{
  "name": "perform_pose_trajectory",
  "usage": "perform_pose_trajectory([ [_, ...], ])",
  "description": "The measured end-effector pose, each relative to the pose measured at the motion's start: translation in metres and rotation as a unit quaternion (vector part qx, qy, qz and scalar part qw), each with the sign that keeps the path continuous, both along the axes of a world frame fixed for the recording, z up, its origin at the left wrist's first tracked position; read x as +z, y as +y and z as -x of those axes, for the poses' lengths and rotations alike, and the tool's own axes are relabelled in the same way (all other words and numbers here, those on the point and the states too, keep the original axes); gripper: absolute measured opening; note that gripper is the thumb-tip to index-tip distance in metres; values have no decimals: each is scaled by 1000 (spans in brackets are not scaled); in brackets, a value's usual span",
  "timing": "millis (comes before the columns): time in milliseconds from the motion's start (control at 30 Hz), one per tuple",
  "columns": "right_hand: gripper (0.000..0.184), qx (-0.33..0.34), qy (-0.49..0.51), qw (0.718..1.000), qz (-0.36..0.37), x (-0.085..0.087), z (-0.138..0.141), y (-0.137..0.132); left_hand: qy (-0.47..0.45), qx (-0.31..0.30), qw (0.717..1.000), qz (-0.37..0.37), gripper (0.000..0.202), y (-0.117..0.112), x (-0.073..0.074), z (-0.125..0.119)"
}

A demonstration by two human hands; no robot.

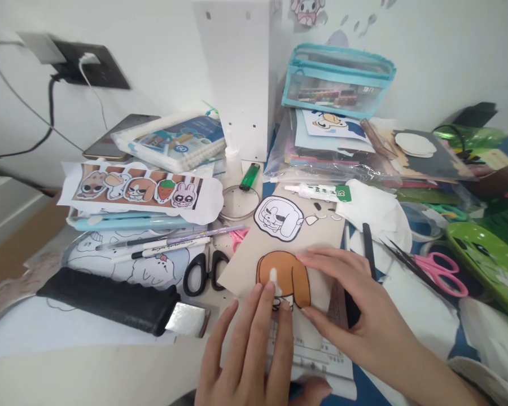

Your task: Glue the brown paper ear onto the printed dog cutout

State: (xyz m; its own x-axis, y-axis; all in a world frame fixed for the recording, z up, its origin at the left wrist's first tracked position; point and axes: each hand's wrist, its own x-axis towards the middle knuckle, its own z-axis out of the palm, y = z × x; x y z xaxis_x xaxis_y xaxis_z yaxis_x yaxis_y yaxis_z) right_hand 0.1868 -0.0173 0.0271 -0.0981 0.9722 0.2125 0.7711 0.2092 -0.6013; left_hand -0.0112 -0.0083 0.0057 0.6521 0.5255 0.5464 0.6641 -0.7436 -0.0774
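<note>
While the left hand (pixel 249 349) lies flat with fingertips on the orange dog cutout (pixel 284 277), the right hand (pixel 355 307), open too, steadies the tan card (pixel 279 248).

Orange-brown character cutout (pixel 284 276), flat on tan card sheet (pixel 279 242), partly covered

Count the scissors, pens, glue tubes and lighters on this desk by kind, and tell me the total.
Scissors: 3, black, small pink, large pink
Pens: 3, side by side
Glue tubes: 1
Lighters: 1, green
Total: 8
</note>
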Motion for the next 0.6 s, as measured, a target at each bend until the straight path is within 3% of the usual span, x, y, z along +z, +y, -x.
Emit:
perform_pose_trajectory([
  [333, 57, -38, 25, 998, 41, 2, 1, 1, 6, -5, 1000, -5, 68, 2, 3, -1],
  [600, 59, -2, 51, 998, 29, 3, -2, -1, -1, -1, 1000, -5, 65, 0, 3, -3],
])
